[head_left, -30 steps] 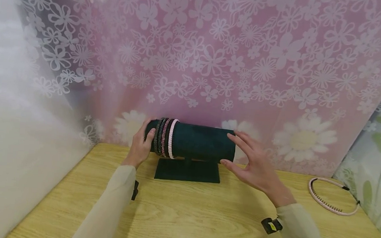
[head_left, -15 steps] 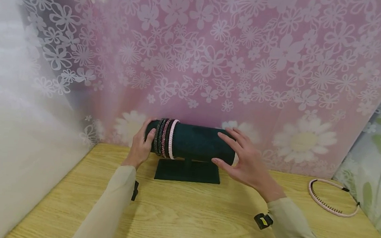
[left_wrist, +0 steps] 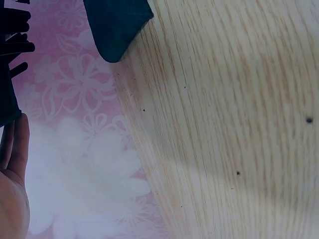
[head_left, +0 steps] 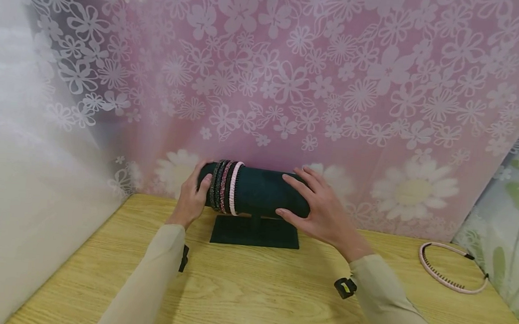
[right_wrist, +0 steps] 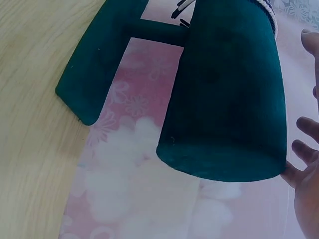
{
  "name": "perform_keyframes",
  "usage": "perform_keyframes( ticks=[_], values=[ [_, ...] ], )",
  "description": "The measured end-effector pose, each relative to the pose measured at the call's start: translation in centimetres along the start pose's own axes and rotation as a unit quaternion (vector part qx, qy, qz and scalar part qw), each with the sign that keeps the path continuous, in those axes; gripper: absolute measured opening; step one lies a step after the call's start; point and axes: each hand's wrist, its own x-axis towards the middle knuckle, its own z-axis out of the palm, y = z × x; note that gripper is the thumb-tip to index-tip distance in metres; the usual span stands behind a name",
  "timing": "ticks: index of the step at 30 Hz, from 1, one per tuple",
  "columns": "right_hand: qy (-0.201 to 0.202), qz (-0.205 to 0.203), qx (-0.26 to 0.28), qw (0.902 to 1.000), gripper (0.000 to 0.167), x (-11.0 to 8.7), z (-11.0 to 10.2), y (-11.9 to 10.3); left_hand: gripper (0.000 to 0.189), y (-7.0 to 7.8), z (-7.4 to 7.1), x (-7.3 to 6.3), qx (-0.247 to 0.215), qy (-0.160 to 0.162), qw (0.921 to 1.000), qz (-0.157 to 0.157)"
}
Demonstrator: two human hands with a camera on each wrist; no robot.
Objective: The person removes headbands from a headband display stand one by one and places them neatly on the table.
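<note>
The person's left hand (head_left: 190, 197) grips the left end of a dark green padded roll (head_left: 266, 190), thumb in front, right beside a row of headbands (head_left: 234, 190) looped around it, the rightmost pale pink. The right hand (head_left: 326, 209) is spread at the other end; I can't tell whether it's touching. The roll stands on its flat base (head_left: 254, 232) on the wooden table (head_left: 240, 301), well apart from a loose pink headband (head_left: 463, 290).

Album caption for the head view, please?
Left hand holds a dark roll beside its headbands; right hand at the other end.
</note>
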Motion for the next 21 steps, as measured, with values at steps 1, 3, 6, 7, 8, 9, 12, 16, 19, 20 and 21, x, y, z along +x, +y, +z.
perform_keyframes(
  ticks=[1,3,6,7,8,9,12,16,19,20,21],
  values=[
    [0.000,-0.002,-0.001,1.0000,0.078,0.2,0.1,0.0,0.052,0.0,0.0,0.0,0.001,0.000,1.0000,0.000],
    [0.001,-0.009,-0.004,1.0000,0.078,0.5,0.3,-0.1,0.053,0.1,0.0,0.0,0.004,0.000,1.0000,-0.002],
    [0.002,-0.016,-0.009,0.9998,0.077,1.0,0.6,-0.2,0.053,0.1,-0.1,-0.1,0.006,-0.002,1.0000,-0.006],
    [0.000,-0.016,-0.011,0.9998,0.077,1.2,0.7,-0.3,0.053,0.1,-0.1,-0.1,0.007,-0.002,0.9999,-0.008],
    [0.000,-0.017,-0.012,0.9998,0.076,1.4,0.8,-0.3,0.053,0.1,-0.1,0.0,0.008,-0.002,0.9999,-0.009],
    [-0.002,-0.017,-0.014,0.9998,0.076,1.5,0.9,-0.5,0.053,0.1,-0.1,0.0,0.009,-0.002,0.9999,-0.010],
    [-0.012,-0.018,-0.021,0.9996,0.077,1.9,1.3,-0.7,0.053,0.1,-0.1,0.0,0.011,-0.002,0.9999,-0.008],
    [-0.031,-0.019,-0.023,0.9991,0.077,2.4,1.8,-0.9,0.052,0.2,-0.1,0.0,0.009,0.000,0.9999,-0.006],
    [-0.038,-0.017,-0.024,0.9989,0.077,2.8,2.2,-1.1,0.051,0.2,0.0,0.0,0.004,0.001,1.0000,-0.007],
    [-0.039,-0.017,-0.024,0.9988,0.077,3.0,2.3,-1.2,0.051,0.1,0.0,0.0,0.002,0.002,1.0000,-0.007],
    [-0.039,-0.017,-0.024,0.9988,0.077,3.2,2.5,-1.2,0.051,0.1,0.0,0.0,0.000,0.003,1.0000,-0.006]
  ],
)
